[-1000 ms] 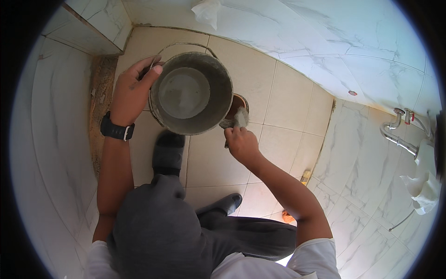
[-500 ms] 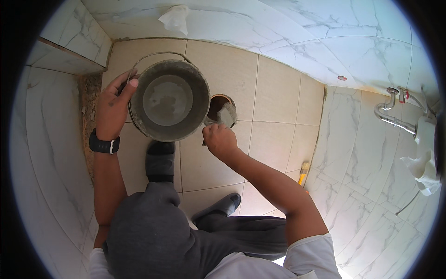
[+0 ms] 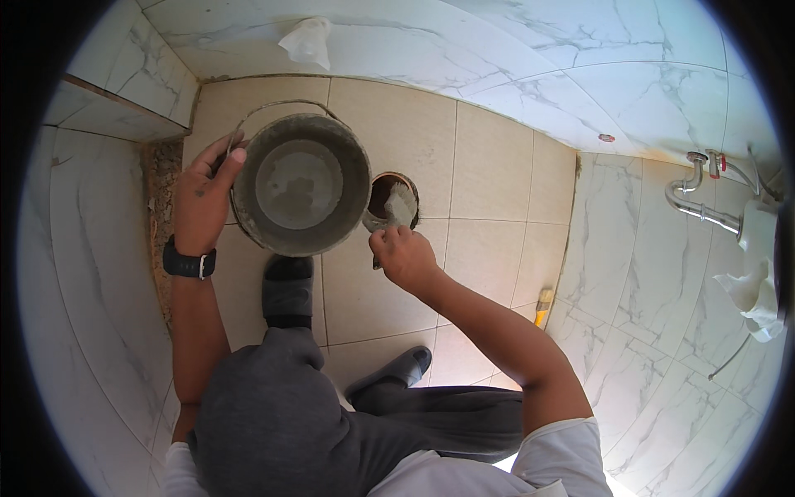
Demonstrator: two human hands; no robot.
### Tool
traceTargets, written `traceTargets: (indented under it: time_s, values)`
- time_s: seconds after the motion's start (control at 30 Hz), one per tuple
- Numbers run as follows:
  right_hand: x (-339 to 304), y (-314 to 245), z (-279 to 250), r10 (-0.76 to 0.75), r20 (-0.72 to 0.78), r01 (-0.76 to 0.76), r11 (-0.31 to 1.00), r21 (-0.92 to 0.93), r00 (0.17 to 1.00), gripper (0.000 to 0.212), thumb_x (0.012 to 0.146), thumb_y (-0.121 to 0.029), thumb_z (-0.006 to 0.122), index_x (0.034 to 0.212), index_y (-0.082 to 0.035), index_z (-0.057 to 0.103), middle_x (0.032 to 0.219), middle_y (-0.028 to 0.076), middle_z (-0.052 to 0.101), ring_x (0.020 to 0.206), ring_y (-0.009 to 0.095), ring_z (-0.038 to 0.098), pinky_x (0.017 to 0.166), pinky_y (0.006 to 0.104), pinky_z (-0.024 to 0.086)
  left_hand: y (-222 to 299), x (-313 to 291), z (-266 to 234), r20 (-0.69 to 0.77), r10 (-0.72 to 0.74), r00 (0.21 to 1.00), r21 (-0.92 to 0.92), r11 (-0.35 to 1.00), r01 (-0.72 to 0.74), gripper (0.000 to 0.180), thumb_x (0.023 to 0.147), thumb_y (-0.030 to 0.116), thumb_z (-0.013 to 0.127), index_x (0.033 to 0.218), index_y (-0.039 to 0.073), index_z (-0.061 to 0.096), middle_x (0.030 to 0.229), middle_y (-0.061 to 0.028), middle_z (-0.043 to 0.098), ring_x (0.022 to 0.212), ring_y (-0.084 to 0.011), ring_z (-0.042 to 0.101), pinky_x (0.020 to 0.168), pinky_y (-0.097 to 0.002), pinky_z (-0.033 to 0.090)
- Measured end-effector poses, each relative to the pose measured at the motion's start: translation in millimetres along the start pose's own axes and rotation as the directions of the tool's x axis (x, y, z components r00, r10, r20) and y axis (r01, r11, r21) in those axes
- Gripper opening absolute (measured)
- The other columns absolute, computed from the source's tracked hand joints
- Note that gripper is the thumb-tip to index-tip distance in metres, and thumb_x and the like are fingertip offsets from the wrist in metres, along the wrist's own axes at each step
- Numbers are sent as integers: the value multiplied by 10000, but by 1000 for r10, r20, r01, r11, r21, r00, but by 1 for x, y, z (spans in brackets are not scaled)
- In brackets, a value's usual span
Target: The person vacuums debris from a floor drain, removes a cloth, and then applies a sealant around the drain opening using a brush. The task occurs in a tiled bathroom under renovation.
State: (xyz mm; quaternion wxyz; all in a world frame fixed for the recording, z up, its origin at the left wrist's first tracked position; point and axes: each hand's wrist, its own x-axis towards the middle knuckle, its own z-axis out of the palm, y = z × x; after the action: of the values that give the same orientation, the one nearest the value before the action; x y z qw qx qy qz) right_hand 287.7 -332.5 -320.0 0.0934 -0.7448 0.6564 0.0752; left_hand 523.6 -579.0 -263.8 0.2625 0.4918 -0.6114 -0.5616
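Observation:
My left hand (image 3: 204, 195) grips the wire handle and rim of a round, mortar-caked bucket (image 3: 303, 242) at its left side. A pool of wet grey mix (image 3: 298, 184) lies at the bottom of the bucket. My right hand (image 3: 406, 258) is closed round the handle of a trowel; most of that handle is hidden by the fingers. The trowel's blade (image 3: 401, 205), smeared grey, points away from me over a round, reddish-brown opening (image 3: 382, 195) close to the bucket's right side. Whether the blade touches the opening's edge, I cannot tell.
Beige tiles (image 3: 489, 166) cover the floor between marble-patterned walls. A yellow-handled brush (image 3: 543, 308) leans near the right wall. Metal pipework (image 3: 704, 214) juts out there. White plastic (image 3: 307, 43) hangs on the far wall. A rough untiled gap (image 3: 164, 186) runs along the left wall.
My right hand has drawn back slightly toward me and to the right, and the trowel blade has turned over the opening. My left hand keeps its hold on the bucket.

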Motion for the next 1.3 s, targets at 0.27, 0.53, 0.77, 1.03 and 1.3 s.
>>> traceTargets:
  time_s: [0.27,0.53,0.77,1.03,1.3]
  values:
    - [-1,33,-4,33,35,-39,984,173,999,154,815,-86,630,958,-58,581,848,114,625,818,292,641,655,409,536,1,-2,-1,3,20,1000,19,1000,-20,471,987,320,653,1311,-21,629,1199,-158,700,1119,-189,640,1006,-309,458]
    - [-25,8,-14,96,-52,-85,979,183,994,328,752,-94,698,1055,-75,573,837,95,587,769,278,614,613,410,514,-3,0,-1,36,-13,999,-55,998,15,495,986,332,654,1322,-30,616,1222,-160,689,1134,-189,632,1014,-313,456]
    - [-3,4,5,116,-27,-113,988,102,993,286,776,-80,653,1051,-38,586,852,112,595,772,278,620,626,397,528,0,0,-1,19,-15,1000,-19,1000,16,489,986,321,657,1331,-23,613,1231,-149,683,1147,-184,622,1029,-311,445]
    - [-2,-4,16,57,-115,-54,998,31,992,247,810,-147,657,1013,-14,615,865,123,617,784,263,628,618,367,527,2,-1,0,27,-5,1000,-26,1000,5,488,988,320,653,1338,-16,611,1240,-158,679,1160,-193,619,1034,-315,443]
    - [4,-16,13,254,53,-258,960,106,966,152,788,-85,644,913,-41,571,813,112,610,752,283,645,604,401,538,1,0,-3,17,-16,1000,59,998,15,483,986,315,654,1334,-18,614,1244,-149,681,1161,-191,620,1029,-313,444]
